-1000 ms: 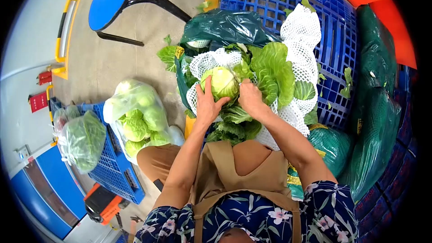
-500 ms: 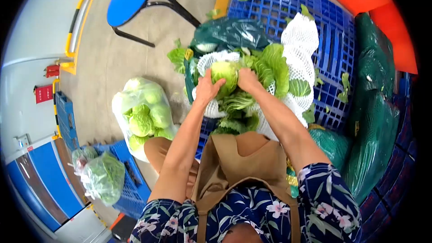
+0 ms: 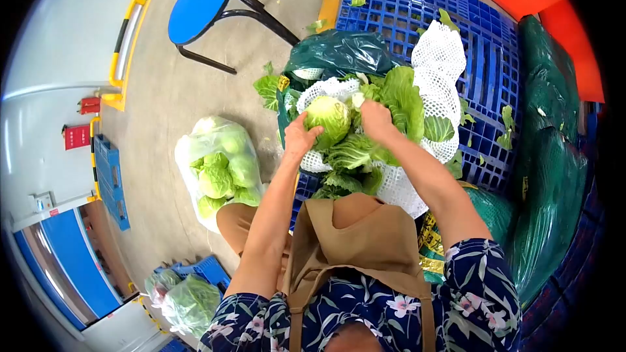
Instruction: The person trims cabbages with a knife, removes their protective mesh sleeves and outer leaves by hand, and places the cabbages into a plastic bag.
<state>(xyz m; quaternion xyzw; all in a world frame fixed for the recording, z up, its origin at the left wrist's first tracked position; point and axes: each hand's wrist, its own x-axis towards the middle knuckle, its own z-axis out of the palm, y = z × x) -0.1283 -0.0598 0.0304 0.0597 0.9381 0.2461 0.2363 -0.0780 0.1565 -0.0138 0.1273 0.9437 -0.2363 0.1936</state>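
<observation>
Head view shows the left grip (image 3: pixel 300 137) clamped on a round, pale green cabbage (image 3: pixel 329 119), right grip (image 3: pixel 377 120) unclear.

The left hand (image 3: pixel 302 135) grasps a pale green cabbage (image 3: pixel 330 122) by its side, thumb and fingers spread. The right hand (image 3: pixel 376 120) is curled just beside it, near a loose outer leaf (image 3: pixel 404 101). White foam netting (image 3: pixel 438 52) lies around them and over a blue pallet (image 3: pixel 486 91). On the floor (image 3: pixel 147 221), a clear bag (image 3: pixel 187 151) holds more cabbages (image 3: pixel 216 181); farther off stands a blue stool (image 3: pixel 201 5).
</observation>
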